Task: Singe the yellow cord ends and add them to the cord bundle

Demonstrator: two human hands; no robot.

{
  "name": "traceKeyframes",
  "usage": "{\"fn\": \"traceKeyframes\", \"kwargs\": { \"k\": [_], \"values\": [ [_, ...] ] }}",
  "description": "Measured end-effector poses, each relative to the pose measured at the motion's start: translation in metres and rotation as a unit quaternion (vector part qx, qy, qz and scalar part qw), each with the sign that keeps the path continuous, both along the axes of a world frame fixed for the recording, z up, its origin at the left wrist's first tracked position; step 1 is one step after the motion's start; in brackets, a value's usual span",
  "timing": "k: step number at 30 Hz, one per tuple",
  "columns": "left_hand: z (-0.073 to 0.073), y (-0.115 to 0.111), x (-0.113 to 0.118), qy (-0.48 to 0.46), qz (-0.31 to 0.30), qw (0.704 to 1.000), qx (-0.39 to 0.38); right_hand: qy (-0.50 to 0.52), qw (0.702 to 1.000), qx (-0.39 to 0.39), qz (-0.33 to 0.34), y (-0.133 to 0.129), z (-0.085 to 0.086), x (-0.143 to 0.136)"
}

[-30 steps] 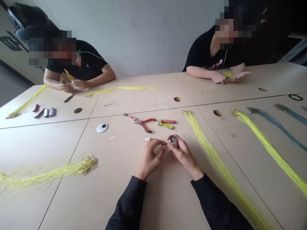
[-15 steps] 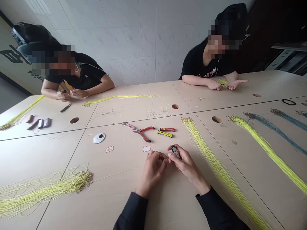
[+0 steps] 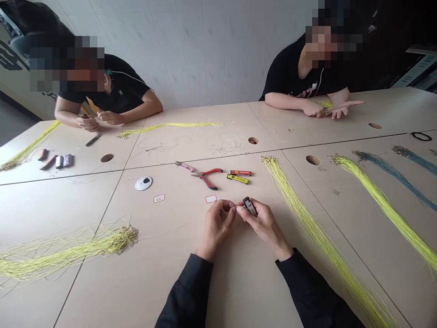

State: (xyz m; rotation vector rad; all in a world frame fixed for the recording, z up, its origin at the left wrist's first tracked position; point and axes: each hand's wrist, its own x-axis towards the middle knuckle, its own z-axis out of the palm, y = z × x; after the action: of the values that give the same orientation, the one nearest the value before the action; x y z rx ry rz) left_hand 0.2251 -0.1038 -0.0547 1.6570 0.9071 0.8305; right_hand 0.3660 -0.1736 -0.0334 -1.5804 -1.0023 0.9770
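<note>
In front of me my left hand [image 3: 217, 228] is closed in a pinch, its thumb and forefinger on a tiny piece at the fingertips, too small to name. My right hand [image 3: 265, 225] is wrapped round a black and silver lighter [image 3: 251, 207], with its thumb and fingertip meeting the left fingertips at the same tiny piece. To the left lies a bundle of yellow cords [image 3: 85, 248] with metal clasps at its end, and one thin cord [image 3: 167, 231] trails from it toward my left hand. Another yellow cord bundle [image 3: 307, 223] stretches along my right side.
Red-handled pliers [image 3: 206, 177], a red lighter [image 3: 241, 173] and a yellow lighter [image 3: 238, 179] lie beyond my hands. Left of them are a white round disc [image 3: 143, 183] and a small label [image 3: 159, 198]. Two co-workers sit opposite. Blue cords [image 3: 392, 175] lie far right.
The whole view has shifted, so the table appears higher in the picture. Both hands stay pinched together, and the thin cord's visible stretch now stops shorter of my left hand.
</note>
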Motion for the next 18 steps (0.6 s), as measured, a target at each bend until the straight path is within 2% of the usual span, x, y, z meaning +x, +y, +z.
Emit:
{"fn": "traceKeyframes", "kwargs": {
  "k": [8,14,18],
  "values": [
    [0.002,0.0,0.001,0.003,-0.007,1.0,-0.013,-0.038,0.999,0.01,0.021,-0.001,0.001,0.001],
    [0.01,-0.001,0.001,0.006,-0.014,1.0,-0.014,-0.103,0.993,0.046,0.028,-0.002,-0.001,0.002],
    [0.012,-0.001,0.0,0.011,-0.03,0.999,-0.019,-0.105,0.993,0.045,0.03,-0.002,-0.001,0.004]
  ]
}}
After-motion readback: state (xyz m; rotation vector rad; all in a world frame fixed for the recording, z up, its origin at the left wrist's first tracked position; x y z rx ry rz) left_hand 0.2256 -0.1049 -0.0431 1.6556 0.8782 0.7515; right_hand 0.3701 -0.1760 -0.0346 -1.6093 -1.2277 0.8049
